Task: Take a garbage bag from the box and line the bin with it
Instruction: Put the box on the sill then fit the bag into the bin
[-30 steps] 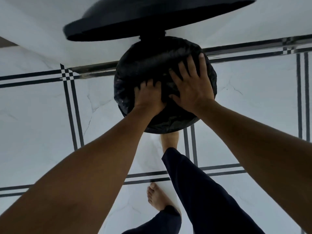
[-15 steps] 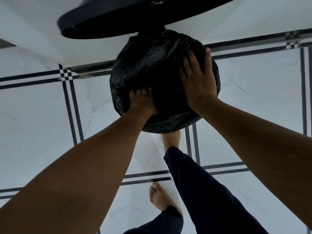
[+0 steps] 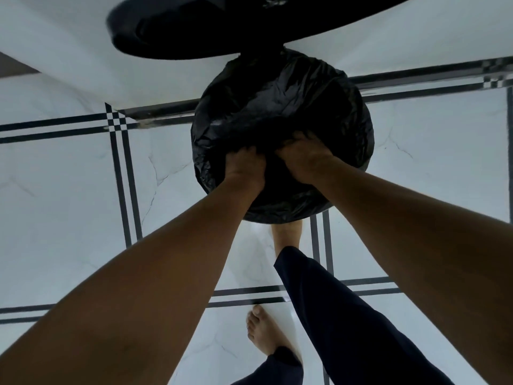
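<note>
both hands, left hand (image 3: 244, 168) and right hand (image 3: 304, 159), pressed into black garbage bag (image 3: 277, 107) over bin.

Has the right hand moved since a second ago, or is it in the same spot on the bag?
Yes. The right hand has slid from the far right rim of the bin toward the person and the middle, fingers now pushed into the black garbage bag beside the left hand.

Bare forearms (image 3: 155, 287), dark navy trousers (image 3: 347, 323), bare feet (image 3: 263, 332)

Garbage bag (image 3: 280, 107) draped over bin (image 3: 288, 212) on floor (image 3: 69, 190), lid (image 3: 194, 29) raised at 12 o'clock, left hand (image 3: 244, 169) and right hand (image 3: 305, 159) pressed side by side into bag, bare foot (image 3: 263, 332) at 6 o'clock.
</note>
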The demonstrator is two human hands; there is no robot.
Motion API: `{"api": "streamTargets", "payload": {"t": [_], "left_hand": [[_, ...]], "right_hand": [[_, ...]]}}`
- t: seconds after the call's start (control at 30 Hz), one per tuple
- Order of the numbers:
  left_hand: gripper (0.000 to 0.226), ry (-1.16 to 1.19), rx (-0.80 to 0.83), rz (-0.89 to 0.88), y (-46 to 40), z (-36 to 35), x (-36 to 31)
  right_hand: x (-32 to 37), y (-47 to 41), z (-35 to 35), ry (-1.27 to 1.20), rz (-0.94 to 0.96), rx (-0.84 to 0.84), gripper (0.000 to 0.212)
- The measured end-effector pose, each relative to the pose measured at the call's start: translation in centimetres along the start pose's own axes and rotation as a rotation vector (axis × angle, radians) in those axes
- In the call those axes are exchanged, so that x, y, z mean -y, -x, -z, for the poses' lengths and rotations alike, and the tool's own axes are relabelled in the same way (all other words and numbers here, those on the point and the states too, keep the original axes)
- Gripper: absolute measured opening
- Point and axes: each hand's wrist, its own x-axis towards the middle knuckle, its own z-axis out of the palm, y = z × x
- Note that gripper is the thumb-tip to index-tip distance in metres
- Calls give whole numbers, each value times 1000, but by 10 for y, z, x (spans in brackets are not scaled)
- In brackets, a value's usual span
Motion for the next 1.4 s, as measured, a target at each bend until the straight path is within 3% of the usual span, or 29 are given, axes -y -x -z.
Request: {"api": "streamTargets", "payload": {"t": [0.1, 0.2, 0.33, 0.4, 0.47, 0.57, 0.67, 0.73, 0.8, 0.87, 0.97, 1.03, 1.13, 1.27, 1.33, 1.4], "left_hand": [[81, 13, 115, 34, -9, -5, 11], [94, 6, 184, 38, -13, -1, 17], [102, -181, 212, -29, -7, -2, 19], [105, -163, 186, -37, -8, -4, 18], [89, 7, 79, -62, -8, 0, 17], [37, 179, -142, -203, 10, 15, 13], [30, 210, -268, -354, 46, 24, 9], [32, 311, -422, -375, 65, 21, 11], [36, 399, -691, -330, 80, 18, 17], [46, 400, -867, -148, 87, 20, 22], [68, 474, -711, 179, 79, 24, 27], [75, 743, -546, 227, 64, 26, 35], [73, 1140, -484, 247, 42, 32, 50], [64, 1569, -309, 401, 24, 42, 71], [62, 1513, -386, 438, 19, 40, 81], [53, 1294, -645, 397, 16, 39, 82]], "right_hand": [[-16, 2, -9, 235, -75, 184, 67], [-25, 1, -19, 428, -102, 256, 77], [-23, 0, -23, 462, -133, 268, 82], [-22, 0, -18, 388, -135, 232, 76], [-19, 5, -7, 213, -103, 99, 67], [-12, 27, 9, -49, -24, -294, 37], [-6, 58, 16, -230, -16, -607, 17], [-3, 74, 17, -336, -87, -750, 19], [-1, 88, 23, -413, -182, -855, 34], [-3, 94, 30, -451, -290, -850, 54], [-14, 86, 38, -637, -374, -644, 75], [-24, 76, 42, -759, -393, -560, 78], [-38, 61, 49, -878, -437, -543, 68], [-52, 43, 65, -1070, -609, -472, 43], [-51, 35, 71, -936, -722, -574, 42], [-43, 31, 73, -836, -640, -760, 44]]}}
